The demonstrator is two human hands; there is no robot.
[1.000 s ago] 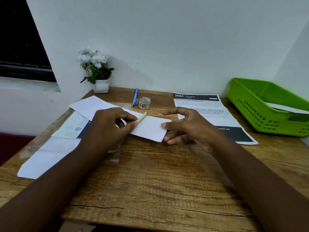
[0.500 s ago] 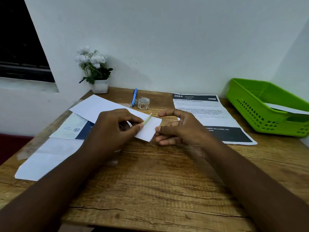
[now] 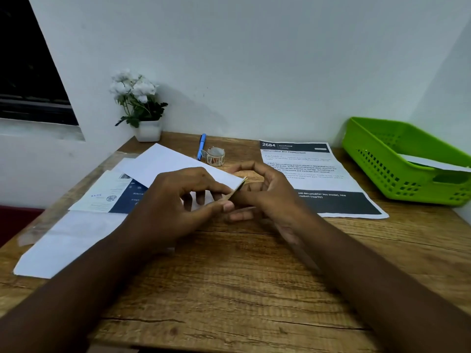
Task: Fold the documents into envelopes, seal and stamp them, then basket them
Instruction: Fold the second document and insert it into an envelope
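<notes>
Hiding envelope [image 3: 173, 164] end, left hand [image 3: 178, 200] (pinching)

Matt paper envelope [image 3: 163, 164], grainy wooden table [image 3: 242, 276], glossy plastic basket [image 3: 377, 159].

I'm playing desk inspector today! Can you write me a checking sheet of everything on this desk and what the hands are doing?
Surface: wooden table, grainy, with a dark crack line near the front edge.
Job's things: white envelope held at its right end; stamp roll; printed document lying flat; green basket with one white envelope in it.
Clutter: blue pen; blue-and-white paper; plain white sheet; potted white flowers.
Grippers: left hand pinches a thin yellowish strip at the envelope's end; right hand curls beside it, grip unclear.
Cables: nothing seen.
Surroundings: white wall, dark window at left.
</notes>
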